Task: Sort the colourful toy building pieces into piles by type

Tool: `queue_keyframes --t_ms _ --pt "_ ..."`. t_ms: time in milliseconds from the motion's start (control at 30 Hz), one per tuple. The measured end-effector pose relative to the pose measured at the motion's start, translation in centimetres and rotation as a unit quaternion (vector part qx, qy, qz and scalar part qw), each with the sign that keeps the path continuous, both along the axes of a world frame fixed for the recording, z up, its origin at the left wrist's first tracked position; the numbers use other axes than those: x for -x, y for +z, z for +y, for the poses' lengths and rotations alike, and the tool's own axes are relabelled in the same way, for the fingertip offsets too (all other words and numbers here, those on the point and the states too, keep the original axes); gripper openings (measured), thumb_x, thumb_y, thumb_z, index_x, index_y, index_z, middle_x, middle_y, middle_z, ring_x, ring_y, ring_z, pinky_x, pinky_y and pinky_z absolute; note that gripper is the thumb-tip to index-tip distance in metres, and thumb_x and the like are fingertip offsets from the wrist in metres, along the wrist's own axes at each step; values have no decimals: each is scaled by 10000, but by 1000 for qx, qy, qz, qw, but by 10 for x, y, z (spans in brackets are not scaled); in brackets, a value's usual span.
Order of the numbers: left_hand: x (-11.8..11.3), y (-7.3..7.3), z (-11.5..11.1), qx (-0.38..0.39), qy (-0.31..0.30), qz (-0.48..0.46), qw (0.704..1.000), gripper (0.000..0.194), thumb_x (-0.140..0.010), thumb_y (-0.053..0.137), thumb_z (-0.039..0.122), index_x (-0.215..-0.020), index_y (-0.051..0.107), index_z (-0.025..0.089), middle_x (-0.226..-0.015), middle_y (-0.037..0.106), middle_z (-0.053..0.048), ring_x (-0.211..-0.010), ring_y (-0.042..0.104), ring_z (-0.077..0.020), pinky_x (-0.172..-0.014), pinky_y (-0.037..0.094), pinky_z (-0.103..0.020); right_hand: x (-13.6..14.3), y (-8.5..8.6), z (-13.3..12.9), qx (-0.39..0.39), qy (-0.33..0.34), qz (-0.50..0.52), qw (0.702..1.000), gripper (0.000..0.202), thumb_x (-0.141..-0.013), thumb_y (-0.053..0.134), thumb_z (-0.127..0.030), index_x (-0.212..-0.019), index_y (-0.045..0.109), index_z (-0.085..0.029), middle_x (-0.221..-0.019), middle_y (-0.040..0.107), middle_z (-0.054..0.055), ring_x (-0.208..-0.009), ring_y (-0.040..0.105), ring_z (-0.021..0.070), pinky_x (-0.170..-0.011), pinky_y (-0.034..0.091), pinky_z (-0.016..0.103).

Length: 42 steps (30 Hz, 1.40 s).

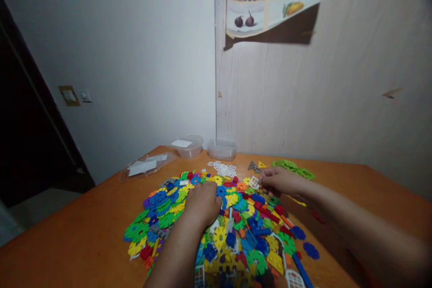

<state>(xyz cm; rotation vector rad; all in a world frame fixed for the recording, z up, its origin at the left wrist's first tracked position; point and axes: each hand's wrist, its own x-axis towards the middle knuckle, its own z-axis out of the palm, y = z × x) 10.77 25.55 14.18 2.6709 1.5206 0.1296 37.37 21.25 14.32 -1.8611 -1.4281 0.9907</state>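
Observation:
My right hand (281, 181) pinches a small white lattice piece (254, 183) between thumb and fingers, above the far right side of a big heap of colourful plastic building pieces (232, 200). On the heap's left-middle part rests my left hand (203, 202), its fingers curled down. Whatever those fingers hold, if anything, is hidden beneath them. Flower-shaped discs, bricks and bars in blue, green, yellow, red and orange surround both hands. Just past the heap lies a group of white lattice pieces (225, 169).
Grey triangular pieces (254, 167), a yellow triangle (261, 165) and green discs (293, 169) lie at the back right of the orange table (77, 234). Along the back stand a round clear tub (189, 147) and a rectangular one (222, 150). Clear lids (145, 167) lie back left.

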Motion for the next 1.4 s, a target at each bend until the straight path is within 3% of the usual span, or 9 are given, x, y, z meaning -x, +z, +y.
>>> queue_keyframes --t_ms 133,333,633,800,933,1067,1133,1267,1400 --pt "0 0 -2 5 7 -4 1000 284 -903 495 367 -1087 639 206 -1241 666 -134 -1132 604 -324 -960 468 -450 25 -7 53 16 -2 13 1000 233 -806 608 -223 -590 531 -183 -477 572 5 -397 477 100 -402 367 208" --pt "0 -3 -1 3 14 -11 1000 283 -899 498 377 -1081 639 214 -1229 675 -116 -1144 600 -318 -958 476 -432 50 -9 103 -36 -24 -23 999 220 -918 541 -237 -705 529 -184 -567 609 7 -491 553 96 -487 440 186" --pt "-1 0 -3 -3 12 -6 1000 299 -904 491 374 -1099 645 208 -1242 670 -134 -1151 608 -322 -955 477 -437 45 -24 86 -39 38 -218 974 151 -711 792 -266 -732 666 -187 -653 653 -1 -652 582 143 -562 366 220" --pt "0 0 -1 1 1 1 1000 310 -909 483 385 -1109 644 212 -1237 669 -138 -1134 614 -326 -945 477 -444 44 -18 77 -57 36 -253 965 129 -711 767 -235 -748 660 -172 -721 661 16 -698 559 142 -567 337 220" --pt "1 -3 5 5 -11 0 1000 304 -920 477 407 -1087 642 214 -1226 669 -140 -1122 617 -324 -922 478 -434 13 8 41 -61 28 -229 971 218 -807 692 -381 -849 667 -169 -740 655 11 -645 525 126 -550 347 223" --pt "1 -5 11 11 -20 4 1000 310 -922 484 414 -1096 638 209 -1225 665 -149 -1128 611 -320 -919 468 -421 -27 39 -29 -96 39 -188 977 296 -839 643 -465 -845 664 -170 -764 630 18 -660 507 133 -565 358 241" --pt "0 -5 13 14 -23 4 1000 306 -922 484 417 -1088 639 212 -1229 663 -151 -1125 611 -321 -903 468 -417 -43 45 -70 -110 38 -168 979 287 -847 631 -465 -859 656 -180 -784 634 21 -693 533 143 -598 387 244" --pt "0 -6 15 16 -30 7 999 292 -922 475 403 -1060 637 202 -1230 658 -156 -1087 623 -319 -853 474 -405 -63 31 -144 -61 28 -147 987 251 -868 614 -440 -858 647 -191 -787 651 31 -707 567 160 -611 419 250" --pt "1 -6 16 12 -30 5 999 286 -919 487 408 -1054 635 204 -1212 665 -151 -1071 628 -311 -855 472 -399 -65 2 -193 1 20 -173 985 183 -887 596 -368 -898 670 -201 -824 676 41 -717 595 164 -622 447 251"
